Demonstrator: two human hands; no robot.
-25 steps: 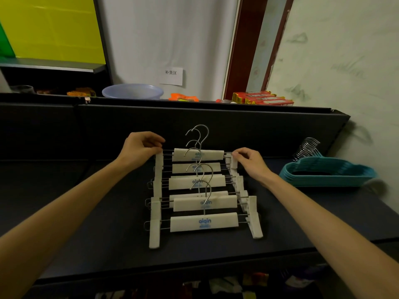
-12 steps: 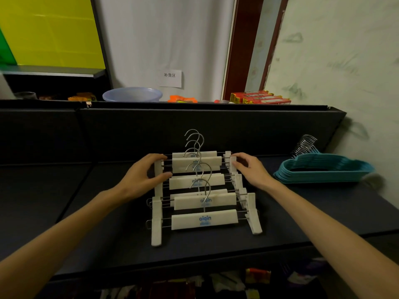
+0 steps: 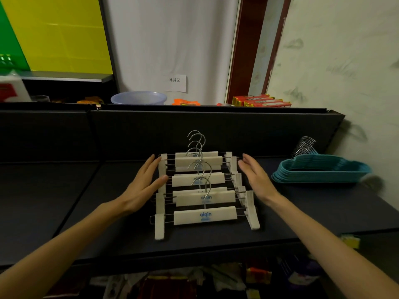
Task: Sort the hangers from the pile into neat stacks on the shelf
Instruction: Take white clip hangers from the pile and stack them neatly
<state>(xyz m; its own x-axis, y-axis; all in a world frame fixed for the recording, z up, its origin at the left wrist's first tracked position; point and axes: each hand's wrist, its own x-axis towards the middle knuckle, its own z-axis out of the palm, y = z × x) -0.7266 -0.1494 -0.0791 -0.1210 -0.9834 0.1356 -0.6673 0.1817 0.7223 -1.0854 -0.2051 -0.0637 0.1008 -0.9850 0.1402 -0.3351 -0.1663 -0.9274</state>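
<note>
1. White clip hangers (image 3: 204,192) lie on the dark shelf (image 3: 86,203), overlapped in a stepped row running from the front edge toward the back panel; metal hooks point away from the viewer, blue lettering shows on the bars
2. Left hand (image 3: 143,186) flat against the row's left side, fingers straight and together, thumb touching a left-end clip; it grips nothing
3. Right hand (image 3: 255,180) at the row's right side, fingers straight and slightly apart, fingertips just beside the far right-end clips; contact cannot be told
4. Teal hangers (image 3: 321,171) sit stacked near the right wall, well apart from the white row, hooks bunched at the back
5. Upper ledge behind: pale blue basin (image 3: 139,97), red packets (image 3: 261,100), orange item (image 3: 186,102)
6. Paper label (image 3: 174,83) on the white wall above
</note>
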